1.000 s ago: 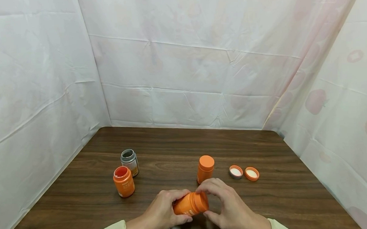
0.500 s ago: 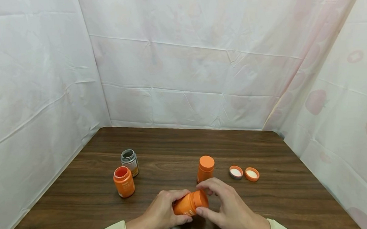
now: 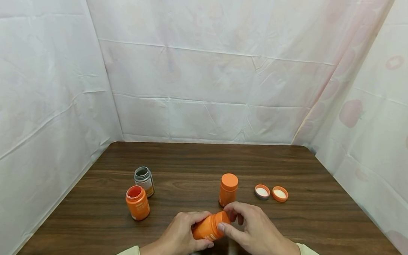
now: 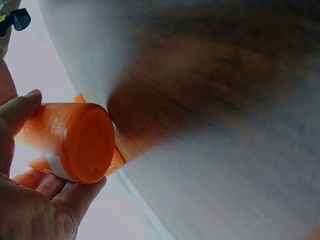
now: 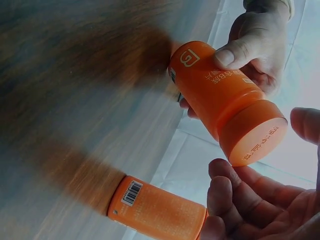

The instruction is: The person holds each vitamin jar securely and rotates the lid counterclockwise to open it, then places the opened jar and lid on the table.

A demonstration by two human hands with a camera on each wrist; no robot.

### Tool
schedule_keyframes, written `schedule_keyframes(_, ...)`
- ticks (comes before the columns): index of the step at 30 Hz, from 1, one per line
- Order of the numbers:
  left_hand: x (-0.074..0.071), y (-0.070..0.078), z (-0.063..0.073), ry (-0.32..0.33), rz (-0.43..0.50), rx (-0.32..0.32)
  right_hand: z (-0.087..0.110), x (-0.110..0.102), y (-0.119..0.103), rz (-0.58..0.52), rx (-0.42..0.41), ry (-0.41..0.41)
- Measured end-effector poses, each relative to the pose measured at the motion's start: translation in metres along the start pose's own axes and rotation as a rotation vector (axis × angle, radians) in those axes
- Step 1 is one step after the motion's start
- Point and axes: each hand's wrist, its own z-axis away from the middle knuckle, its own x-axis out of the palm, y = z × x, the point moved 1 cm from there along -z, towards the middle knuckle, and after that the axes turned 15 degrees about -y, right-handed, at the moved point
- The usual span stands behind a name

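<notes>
My left hand (image 3: 182,233) grips a tilted orange pill bottle (image 3: 205,228) round its body, thumb on the near side. Its ribless orange lid (image 3: 223,221) sits on the neck and points right. My right hand (image 3: 258,230) is at the lid with loosely bent fingers. In the right wrist view, a fingertip meets the rim of the lid (image 5: 262,142), while the thumb (image 5: 306,124) stands slightly apart from it. The left wrist view shows the bottle's base (image 4: 90,145) between thumb and fingers. Just behind, a second orange bottle (image 3: 228,194) stands upright with its lid on.
To the left stand an uncapped orange bottle (image 3: 138,208) and an uncapped grey bottle (image 3: 146,184). Two lids, one grey-sided (image 3: 262,192) and one orange (image 3: 280,194), lie inside-up at right on the dark wooden table (image 3: 178,154). White sheets (image 3: 202,67) surround the table.
My right thumb has come up along the lid's near side, and the fingers have drawn back round its far side to the right. The left hand and its bottle stay in place.
</notes>
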Motion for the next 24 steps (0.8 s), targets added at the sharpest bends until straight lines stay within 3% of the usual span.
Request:
schedule_keyframes(9, 0.0002, 0.0001, -0.0001, 0.0, -0.002, 0.012, -0.0013, 0.0, 0.0011, -0.018, -0.026, -0.011)
schedule_keyframes(24, -0.0006, -0.0003, -0.0002, -0.016, 0.013, 0.012, 0.0015, -0.0023, 0.0019, -0.016, -0.218, 0.011)
